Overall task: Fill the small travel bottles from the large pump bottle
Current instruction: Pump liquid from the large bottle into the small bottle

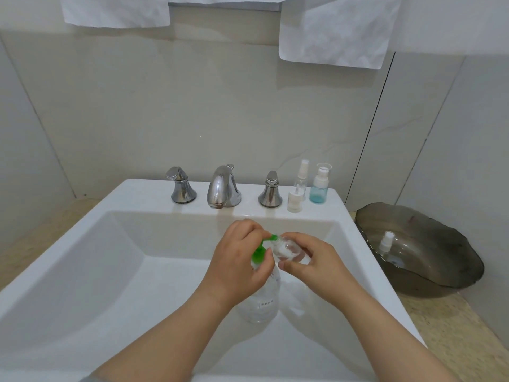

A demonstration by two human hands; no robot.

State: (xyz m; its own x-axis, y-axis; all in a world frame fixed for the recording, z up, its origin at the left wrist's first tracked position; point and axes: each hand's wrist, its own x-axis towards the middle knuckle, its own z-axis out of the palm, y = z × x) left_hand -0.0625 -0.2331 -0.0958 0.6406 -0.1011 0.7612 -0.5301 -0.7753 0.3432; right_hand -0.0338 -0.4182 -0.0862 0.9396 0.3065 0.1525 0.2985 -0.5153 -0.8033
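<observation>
A large clear pump bottle [261,301] with a green pump head [260,252] stands inside the white sink [110,260]. My left hand [238,260] rests on the pump head with its fingers curled over it. My right hand [311,263] holds a small clear travel bottle [286,248] tilted, its mouth right at the green nozzle tip. On the sink's back ledge stand a blue-tinted travel bottle [319,186], a tall clear spray bottle [301,179] and a small white-capped bottle [295,201].
A chrome faucet [223,187] with two handles [180,186] [270,190] sits on the back ledge. A dark glass bowl [440,268] on the beige counter at the right holds another spray bottle [385,241]. White towels [336,28] hang above.
</observation>
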